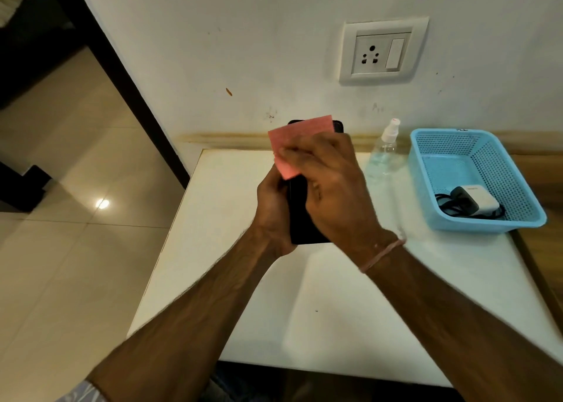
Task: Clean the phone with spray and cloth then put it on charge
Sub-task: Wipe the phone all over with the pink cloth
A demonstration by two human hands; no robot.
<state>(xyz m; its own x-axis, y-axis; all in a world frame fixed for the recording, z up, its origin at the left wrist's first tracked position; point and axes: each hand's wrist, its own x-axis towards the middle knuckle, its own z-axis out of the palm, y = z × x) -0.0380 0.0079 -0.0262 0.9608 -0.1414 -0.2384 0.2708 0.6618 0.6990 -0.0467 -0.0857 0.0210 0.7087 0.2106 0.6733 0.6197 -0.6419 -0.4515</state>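
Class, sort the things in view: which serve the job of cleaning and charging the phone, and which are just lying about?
For the job: phone, pink cloth, spray bottle, charger, wall socket.
Just there: blue basket around the charger, white table.

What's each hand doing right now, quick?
Left hand: grips the black phone round its left edge.
Right hand: holds the pink cloth, pressing it on the phone.

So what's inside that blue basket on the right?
The blue basket holds a white charger with a black cable bundled beside it. The rest of its floor looks bare. The basket's near wall covers the cable's lowest part, so its far end cannot be seen.
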